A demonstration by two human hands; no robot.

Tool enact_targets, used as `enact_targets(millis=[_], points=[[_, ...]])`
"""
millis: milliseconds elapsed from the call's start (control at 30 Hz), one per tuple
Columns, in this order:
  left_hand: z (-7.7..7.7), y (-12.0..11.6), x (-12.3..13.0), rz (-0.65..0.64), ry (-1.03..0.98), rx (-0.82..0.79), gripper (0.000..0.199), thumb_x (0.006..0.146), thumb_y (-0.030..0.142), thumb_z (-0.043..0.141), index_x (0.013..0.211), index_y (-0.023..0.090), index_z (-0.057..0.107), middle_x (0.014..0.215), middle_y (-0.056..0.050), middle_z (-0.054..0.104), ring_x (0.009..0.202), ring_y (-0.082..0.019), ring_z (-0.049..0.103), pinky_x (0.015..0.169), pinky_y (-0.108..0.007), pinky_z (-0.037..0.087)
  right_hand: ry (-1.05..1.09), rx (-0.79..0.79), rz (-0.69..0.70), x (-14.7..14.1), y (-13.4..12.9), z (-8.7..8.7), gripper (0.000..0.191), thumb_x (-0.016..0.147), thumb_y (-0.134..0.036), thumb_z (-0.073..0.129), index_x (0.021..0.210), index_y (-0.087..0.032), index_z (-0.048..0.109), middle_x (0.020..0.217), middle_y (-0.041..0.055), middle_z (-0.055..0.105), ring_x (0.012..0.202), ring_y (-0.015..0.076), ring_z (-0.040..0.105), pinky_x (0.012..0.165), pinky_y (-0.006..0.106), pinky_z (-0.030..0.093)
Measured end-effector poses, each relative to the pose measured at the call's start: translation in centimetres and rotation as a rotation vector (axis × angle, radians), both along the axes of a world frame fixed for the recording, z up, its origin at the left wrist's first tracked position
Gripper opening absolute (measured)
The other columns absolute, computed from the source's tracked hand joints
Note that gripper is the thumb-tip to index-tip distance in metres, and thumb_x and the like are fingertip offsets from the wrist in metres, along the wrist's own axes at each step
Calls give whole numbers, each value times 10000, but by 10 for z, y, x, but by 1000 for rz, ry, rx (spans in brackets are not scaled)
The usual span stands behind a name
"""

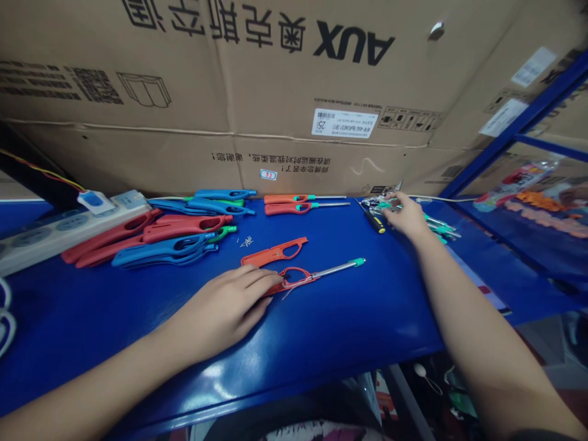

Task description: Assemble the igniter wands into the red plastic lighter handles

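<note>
My left hand is closed on the handle of a red-orange stick lighter, its metal tube with a green tip pointing right. A thin wire lies along the open handle. Just above it lies a loose orange handle shell. At the back right, my right hand has curled fingers among a pile of small metal and green parts; what the fingertips hold is hidden. Beside that hand lies a screwdriver with a black and yellow handle. Several small screws lie left of the shell.
Two assembled-looking orange lighters lie by the carton. Stacks of red shells and blue shells are on the left beside a power strip. Green-tipped tubes lie at right, near a blue rack frame.
</note>
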State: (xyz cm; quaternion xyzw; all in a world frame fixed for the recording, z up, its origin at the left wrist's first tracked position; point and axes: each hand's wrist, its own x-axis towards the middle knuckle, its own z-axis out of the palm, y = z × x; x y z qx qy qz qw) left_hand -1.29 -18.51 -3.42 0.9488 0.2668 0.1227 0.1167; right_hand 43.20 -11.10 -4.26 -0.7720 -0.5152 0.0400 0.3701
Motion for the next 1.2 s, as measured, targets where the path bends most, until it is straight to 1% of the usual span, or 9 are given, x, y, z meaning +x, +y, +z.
enact_targets(millis=[133,233,367,500,633,700,833,900,1200], points=[[1,0,0,6,-12,-14,318,999,226,487,1297,265,595,1308,-46,675,1194,-241,641,1048,-453,523,-53,3,13,-1,0,0,149,701,-197,654,849,-196,674,716,16,676,534,169,602,655,325,509],[2,1,1,4,-19,-10,315,996,222,493,1288,263,603,1297,-45,683,1190,-240,644,1048,-449,523,-31,6,8,-3,0,-1,200,723,-222,632,913,-185,685,714,20,681,481,166,593,591,319,502],[1,1,1,2,-28,-4,314,990,223,505,1282,258,616,1284,-51,690,1173,-235,652,1041,-421,527,28,36,0,-5,0,-3,272,735,-280,631,979,-170,678,909,73,720,445,152,591,465,298,469],[0,1,0,1,-34,10,312,995,228,501,1282,265,616,1282,-49,693,1168,-233,653,1033,-411,527,70,117,39,-14,-1,4,322,783,-352,609,1046,-176,671,889,79,719,497,171,615,494,311,499],[-1,0,-1,27,-44,0,294,1002,249,497,1275,253,608,1257,-54,700,1147,-237,659,1005,-410,532,132,152,210,-45,-10,21,370,836,-444,596,1116,-207,642,890,65,719,563,178,642,558,325,539],[-1,1,-1,59,-54,-22,286,1007,283,505,1275,252,599,1251,-58,699,1132,-240,664,970,-405,544,160,96,331,-67,-19,27,353,812,-493,657,1026,-213,671,676,15,665,515,174,614,536,311,528],[-2,4,0,116,-83,-62,303,990,359,558,1276,264,593,1222,-56,704,1092,-247,675,911,-397,557,179,-288,844,-106,-38,29,285,853,-467,678,952,-200,689,631,-7,642,510,139,585,509,262,473],[-3,5,0,128,-92,-66,301,980,365,577,1259,254,605,1202,-64,708,1084,-251,673,901,-392,556,83,-364,973,-116,-42,25,223,879,-410,665,937,-195,679,600,-28,612,496,114,536,518,242,436],[-6,5,2,111,-144,-144,241,984,262,562,1213,229,630,1181,-61,693,1094,-223,641,955,-383,527,-172,-315,981,-114,-41,18,134,895,-319,644,948,-198,617,677,-35,604,541,99,495,556,227,376]])
